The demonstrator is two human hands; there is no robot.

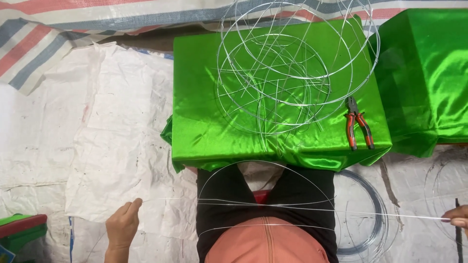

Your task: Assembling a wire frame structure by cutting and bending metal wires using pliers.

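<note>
White sacking [97,126] covers the floor, with a striped tarp [58,29] along the top edge. A low block wrapped in green satin [204,112] stands at centre; a second green bundle [424,73] lies just beside it on the right. On the satin rests a wire frame [292,63] of several rings crossed by straight struts, reaching past the block's far edge. Pliers [358,124] with red-and-black handles lie on the satin near its right front corner, just beside the frame. A wire coil [370,214] lies on the sacking below that corner, partly under the person's leg. A green-and-red object [19,229] sits at the lower left edge.

The person's lap, in dark trousers [224,195], fills the lower centre. A thin wire [292,207] runs across the lap from hand to hand, looping in an arc above the knees. The left hand [123,226] pinches one end of the wire between thumb and fingertips, the other fingers curled. The right hand [456,216], mostly cut off by the right edge, closes its fingertips on the other end.
</note>
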